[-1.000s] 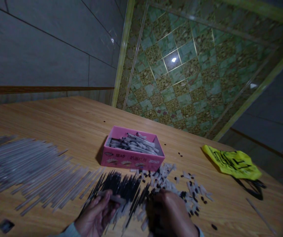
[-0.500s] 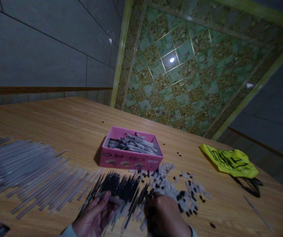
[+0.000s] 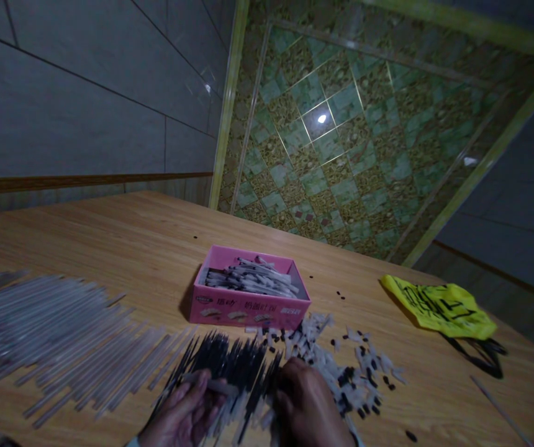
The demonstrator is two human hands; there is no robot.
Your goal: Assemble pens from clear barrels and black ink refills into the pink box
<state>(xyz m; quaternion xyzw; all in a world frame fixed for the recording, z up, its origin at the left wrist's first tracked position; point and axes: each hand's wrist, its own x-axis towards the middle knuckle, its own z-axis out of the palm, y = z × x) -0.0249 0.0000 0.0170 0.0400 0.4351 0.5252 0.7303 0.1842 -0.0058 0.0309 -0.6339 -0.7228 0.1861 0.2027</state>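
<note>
My left hand (image 3: 183,413) is closed on a whitish, translucent pen barrel (image 3: 223,388), pinched between thumb and fingers. Beneath and beyond it lies a row of thin black pen refills (image 3: 232,354) with pale ends. My right hand (image 3: 311,403) is closed at the right end of that row; its fingertips point down and whatever they hold is hidden. Close by on its right, small whitish translucent pieces (image 3: 313,351) and little black plugs (image 3: 369,410) lie scattered. Just past the refills stands a pink open box (image 3: 248,315) full of whitish pens with dark tips (image 3: 255,276).
Many clear tubes (image 3: 62,329) are spread side by side on the left of the wooden table (image 3: 146,230). A yellow bag with black lettering and black straps (image 3: 439,307) lies at the right. Nearer me is a thin rod (image 3: 500,406). Tiled walls surround the table.
The view has shifted, so the box and table things sit slightly lower in the picture. My right hand has turned a little at the refills; my left hand still holds the barrel.
</note>
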